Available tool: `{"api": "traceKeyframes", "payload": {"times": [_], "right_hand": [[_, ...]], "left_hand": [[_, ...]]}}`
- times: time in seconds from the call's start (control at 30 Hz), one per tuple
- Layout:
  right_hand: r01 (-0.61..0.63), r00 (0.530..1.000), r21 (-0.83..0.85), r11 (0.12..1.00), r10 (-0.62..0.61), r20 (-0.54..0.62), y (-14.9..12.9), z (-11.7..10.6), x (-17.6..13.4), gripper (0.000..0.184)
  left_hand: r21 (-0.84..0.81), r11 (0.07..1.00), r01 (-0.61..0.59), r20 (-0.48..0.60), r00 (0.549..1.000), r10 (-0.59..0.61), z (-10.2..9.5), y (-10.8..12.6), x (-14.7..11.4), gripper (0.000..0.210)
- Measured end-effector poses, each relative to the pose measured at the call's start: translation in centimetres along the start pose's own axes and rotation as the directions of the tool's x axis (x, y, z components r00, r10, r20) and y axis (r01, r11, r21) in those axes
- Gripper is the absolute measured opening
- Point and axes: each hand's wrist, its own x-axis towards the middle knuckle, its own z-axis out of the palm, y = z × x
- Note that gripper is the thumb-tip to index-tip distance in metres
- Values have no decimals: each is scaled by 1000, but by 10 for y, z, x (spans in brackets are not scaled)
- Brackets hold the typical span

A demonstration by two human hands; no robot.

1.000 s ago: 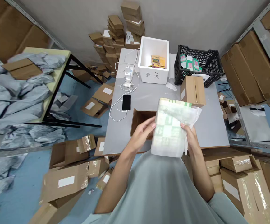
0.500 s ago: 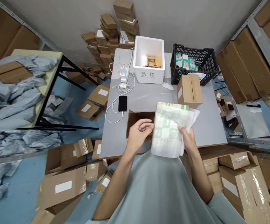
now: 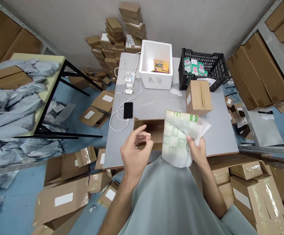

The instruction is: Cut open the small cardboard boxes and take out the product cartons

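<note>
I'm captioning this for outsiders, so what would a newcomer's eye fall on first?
Probably the pale, green-patterned packet in the right hand, front and centre. Next, the white box and black crate side by side at the grey table's far end. Heaped grey bags fill the left side.

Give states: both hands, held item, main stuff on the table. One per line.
Left hand, fingers curled; grip unclear
Right hand, gripping wrapped packet
Wrapped packet, held up, wrapping loose at right
Near carton, open
Far carton, top closed
White box, open, partly filled
Black crate, open, partly filled
Phone, screen dark, cable plugged in
Power strip, on/off unclear
</note>
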Motion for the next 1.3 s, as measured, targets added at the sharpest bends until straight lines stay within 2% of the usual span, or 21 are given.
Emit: {"api": "traceKeyframes", "payload": {"times": [0.1, 0.17, 0.2, 0.23, 0.27, 0.33, 0.37, 0.4, 0.43, 0.47, 0.57, 0.67, 0.77, 0.93, 1.07, 1.17, 1.3], "right_hand": [[-56, 998, 48, 997, 56, 2, 2, -4, 5, 49], [-104, 995, 110, 989, 102, 16, 2, -4, 6, 51], [-133, 991, 148, 980, 130, 26, 2, -3, 6, 52], [-167, 986, 189, 968, 163, 38, 2, -3, 6, 53], [-205, 979, 230, 951, 198, 52, 1, -1, 5, 54], [-278, 960, 296, 914, 266, 81, -2, 1, 4, 55], [-309, 951, 319, 896, 294, 94, -3, 2, 3, 56], [-330, 944, 337, 882, 315, 101, -5, 3, 2, 57], [-342, 939, 352, 871, 327, 104, -7, 3, 1, 59], [-344, 938, 366, 865, 332, 96, -8, 3, 0, 61], [-339, 940, 384, 859, 327, 98, -10, 1, -3, 67], [-329, 942, 346, 879, 281, 183, -9, -1, -3, 76], [-300, 932, 262, 917, 222, 287, -7, 0, 2, 79], [-256, 920, 195, 947, 176, 350, -1, 4, 6, 71], [-205, 941, 179, 962, 144, 308, -2, 5, 3, 61], [-129, 973, 144, 981, 97, 208, -6, 7, 2, 58], [-58, 993, 96, 994, 47, 113, -12, 10, -1, 57]], "left_hand": [[-105, 992, 72, 82, 995, -63, -1, 0, 7, 37], [-200, 962, 187, 170, 973, -154, 4, -7, 15, 44], [-257, 928, 268, 238, 949, -208, 9, -13, 19, 48], [-308, 876, 370, 336, 904, -264, 13, -19, 22, 51], [-338, 804, 489, 454, 833, -316, 19, -25, 23, 53], [-313, 627, 713, 667, 636, -389, 29, -35, 23, 53], [-280, 549, 788, 733, 544, -408, 34, -38, 21, 53], [-252, 491, 834, 771, 479, -418, 37, -40, 18, 52], [-239, 457, 857, 788, 446, -424, 41, -40, 16, 49], [-237, 446, 863, 794, 437, -423, 42, -38, 14, 48], [-236, 514, 824, 793, 470, -388, 42, -25, 12, 42], [-256, 654, 712, 740, 580, -341, 35, -9, 13, 34], [-280, 767, 577, 647, 704, -294, 31, -2, 12, 37], [-266, 878, 399, 504, 834, -226, 31, -7, 8, 35], [-268, 894, 358, 463, 862, -207, 31, -11, 4, 35], [-284, 884, 371, 454, 864, -217, 30, -13, -1, 37], [-315, 811, 493, 496, 814, -303, 28, -18, -8, 46]]}}
